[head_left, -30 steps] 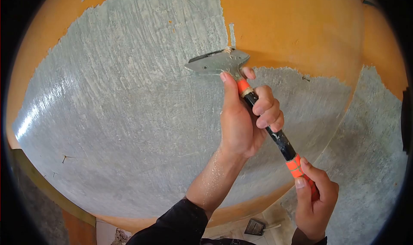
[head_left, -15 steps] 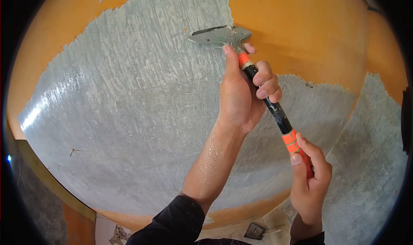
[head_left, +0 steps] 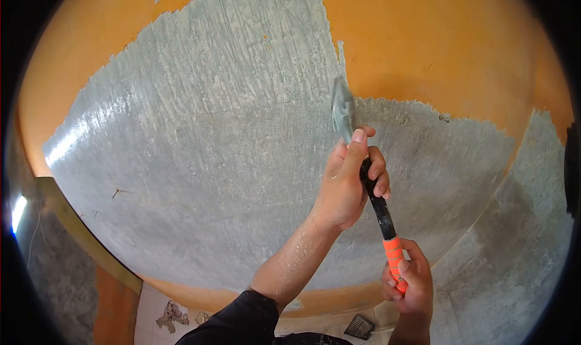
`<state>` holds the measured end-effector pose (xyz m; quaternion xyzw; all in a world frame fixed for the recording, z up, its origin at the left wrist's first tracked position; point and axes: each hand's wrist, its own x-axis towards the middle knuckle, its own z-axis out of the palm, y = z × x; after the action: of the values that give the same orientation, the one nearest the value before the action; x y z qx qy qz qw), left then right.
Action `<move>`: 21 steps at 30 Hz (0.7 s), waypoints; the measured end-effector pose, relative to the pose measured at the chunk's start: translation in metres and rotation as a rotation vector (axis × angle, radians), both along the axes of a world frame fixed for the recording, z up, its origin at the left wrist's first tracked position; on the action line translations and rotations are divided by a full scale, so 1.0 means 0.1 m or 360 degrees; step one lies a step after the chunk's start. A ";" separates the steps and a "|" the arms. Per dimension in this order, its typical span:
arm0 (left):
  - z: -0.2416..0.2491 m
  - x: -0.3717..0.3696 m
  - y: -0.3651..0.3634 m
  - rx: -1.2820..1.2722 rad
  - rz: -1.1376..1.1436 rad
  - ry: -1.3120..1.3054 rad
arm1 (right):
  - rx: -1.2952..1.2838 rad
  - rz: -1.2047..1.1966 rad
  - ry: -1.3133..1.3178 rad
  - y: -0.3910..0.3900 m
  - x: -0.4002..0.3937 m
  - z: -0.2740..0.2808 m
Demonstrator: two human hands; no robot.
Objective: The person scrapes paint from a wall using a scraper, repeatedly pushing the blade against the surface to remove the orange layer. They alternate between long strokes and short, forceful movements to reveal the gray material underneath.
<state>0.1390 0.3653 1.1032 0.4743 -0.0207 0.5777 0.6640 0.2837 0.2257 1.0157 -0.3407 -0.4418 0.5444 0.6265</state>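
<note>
A long-handled scraper [head_left: 381,215] with a grey metal head, black shaft and orange-wrapped grip lies slanted across the view. Near its head, my left hand [head_left: 345,190] is wrapped around the upper shaft, thumb pointing up along it. Lower down, my right hand [head_left: 414,281] closes on the orange grip. The blade is turned edge-on against the wall [head_left: 242,145], at the border between bare grey plaster and orange paint [head_left: 423,42]. Pale flakes cling to my left forearm. A thin strip of plaster shows just above the blade, cut into the orange.
Near the floor are a crumpled rag [head_left: 172,316] and a dark slotted tray [head_left: 360,327]. A yellowish door frame edge [head_left: 91,236] stands at the left. Another scraped wall [head_left: 514,224] meets this one at the right, and a small nail [head_left: 118,192] protrudes low on the left.
Both hands and the scraper have moved down, with the head now turned from flat and sideways to edge-on. A narrow strip of orange paint has come off at the border.
</note>
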 end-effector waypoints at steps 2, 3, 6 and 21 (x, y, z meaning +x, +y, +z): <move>0.02 0.05 0.01 -0.0008 0.0022 0.0030 | -0.0039 0.0250 0.0194 0.06 0.08 -0.09; 0.02 0.09 0.03 -0.0019 0.0081 0.0090 | -0.0028 0.0356 0.0247 0.10 0.11 -0.14; 0.03 0.25 0.08 -0.0058 0.0240 0.0208 | 0.0018 0.0563 0.0330 0.17 0.22 -0.20; 0.32 0.45 0.19 0.0091 0.0536 0.0305 | 0.0116 0.0366 0.0161 0.26 0.27 0.09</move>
<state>0.1842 0.3839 1.1348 0.5426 0.1057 0.6321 0.5431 0.3109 0.2514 1.0244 -0.2369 -0.4653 0.6127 0.5933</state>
